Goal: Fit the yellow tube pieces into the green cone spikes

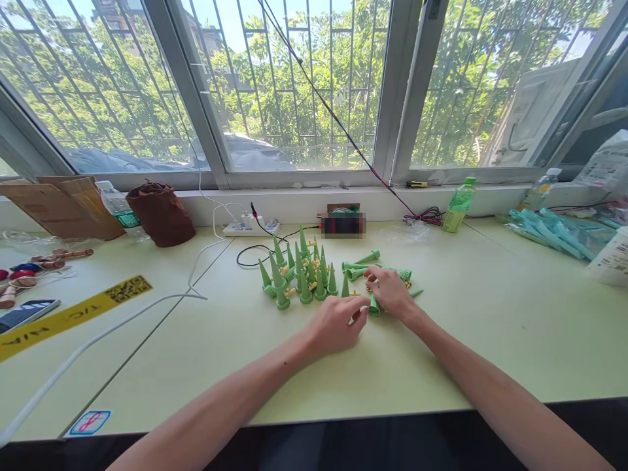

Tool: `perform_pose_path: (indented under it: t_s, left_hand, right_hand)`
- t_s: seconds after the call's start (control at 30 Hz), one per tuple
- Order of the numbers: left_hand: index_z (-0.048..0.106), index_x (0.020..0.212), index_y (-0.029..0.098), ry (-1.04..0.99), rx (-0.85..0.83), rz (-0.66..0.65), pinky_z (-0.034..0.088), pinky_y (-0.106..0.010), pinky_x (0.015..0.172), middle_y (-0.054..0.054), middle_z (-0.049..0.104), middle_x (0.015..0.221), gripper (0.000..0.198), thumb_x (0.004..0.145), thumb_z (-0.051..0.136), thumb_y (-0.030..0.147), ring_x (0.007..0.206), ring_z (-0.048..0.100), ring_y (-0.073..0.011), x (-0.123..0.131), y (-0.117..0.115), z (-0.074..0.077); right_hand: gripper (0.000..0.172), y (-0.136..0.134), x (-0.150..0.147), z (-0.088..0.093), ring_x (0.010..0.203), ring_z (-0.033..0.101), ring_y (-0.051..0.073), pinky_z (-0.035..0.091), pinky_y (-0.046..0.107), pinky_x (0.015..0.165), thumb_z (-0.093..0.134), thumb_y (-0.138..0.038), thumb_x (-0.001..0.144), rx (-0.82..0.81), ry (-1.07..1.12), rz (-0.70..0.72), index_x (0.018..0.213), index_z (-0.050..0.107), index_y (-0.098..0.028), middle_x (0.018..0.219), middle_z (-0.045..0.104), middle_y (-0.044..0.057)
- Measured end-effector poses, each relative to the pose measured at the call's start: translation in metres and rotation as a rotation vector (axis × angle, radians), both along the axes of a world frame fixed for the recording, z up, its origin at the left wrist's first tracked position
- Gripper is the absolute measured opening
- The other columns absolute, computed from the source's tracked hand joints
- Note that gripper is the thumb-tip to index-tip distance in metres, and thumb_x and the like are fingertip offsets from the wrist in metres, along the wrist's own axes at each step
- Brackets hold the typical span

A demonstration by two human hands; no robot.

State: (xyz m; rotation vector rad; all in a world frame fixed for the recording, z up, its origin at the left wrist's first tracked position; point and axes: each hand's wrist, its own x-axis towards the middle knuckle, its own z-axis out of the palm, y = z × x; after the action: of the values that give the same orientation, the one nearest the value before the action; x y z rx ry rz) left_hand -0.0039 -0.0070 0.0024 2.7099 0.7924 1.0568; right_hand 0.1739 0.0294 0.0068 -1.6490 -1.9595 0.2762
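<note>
Many green plastic watering spikes [278, 281] with small yellow valve pieces [290, 292] stand close together, points up, on the table. To their right, several more green spikes [360, 265] lie loose on their sides. My left hand [336, 322] rests by the front right edge of the standing group, thumb and fingers drawn together in a pinch near the wide end of a lying spike [374, 307]. My right hand [391, 292] is over the loose spikes with its fingers curled down. Whatever either hand has between its fingertips is too small or hidden to make out.
Behind the spikes are a power strip [250, 227] with cables and a dark box [343, 224]. A brown pouch [159, 212] and wooden toys [49, 260] are left; a green bottle [459, 204] and teal plastic packets [554, 229] right. A white cable [142, 302] crosses the table.
</note>
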Motion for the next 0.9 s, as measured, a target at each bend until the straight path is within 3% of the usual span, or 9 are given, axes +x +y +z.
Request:
perform_pose_path:
  t_s: [0.23,0.6,0.9]
  left_hand:
    - [0.06,0.087,0.019,-0.034,-0.015,0.04,0.034,-0.021,0.052,0.004,0.054,0.06,0.015,0.09,0.045,0.015,0.048,0.042,-0.0077,0.0,0.0,0.0]
    - [0.055,0.11,0.019,-0.216,-0.126,0.211,0.035,-0.018,0.05,0.006,0.059,0.068,0.019,0.094,0.05,0.026,0.046,0.043,-0.0057,0.001,0.005,0.003]
    - [0.052,0.11,0.019,-0.278,-0.166,0.173,0.037,-0.018,0.051,0.002,0.064,0.078,0.018,0.097,0.046,0.03,0.046,0.046,-0.0053,-0.002,0.008,0.003]
  right_hand:
    - [0.019,-0.001,0.0,0.001,0.079,0.066,0.019,0.045,0.027,0.075,0.054,-0.013,0.084,0.032,0.046,0.003,0.096,0.067,-0.019,0.085,0.074,0.003]
    - [0.013,-0.015,-0.012,0.013,0.069,0.067,0.016,0.051,0.026,0.062,0.054,-0.027,0.089,0.278,0.445,0.15,0.095,0.063,-0.02,0.083,0.07,0.004]
    - [0.014,-0.022,-0.018,0.015,0.072,0.066,0.015,0.056,0.025,0.062,0.056,-0.033,0.091,0.329,0.536,0.246,0.091,0.062,-0.02,0.086,0.068,0.004]
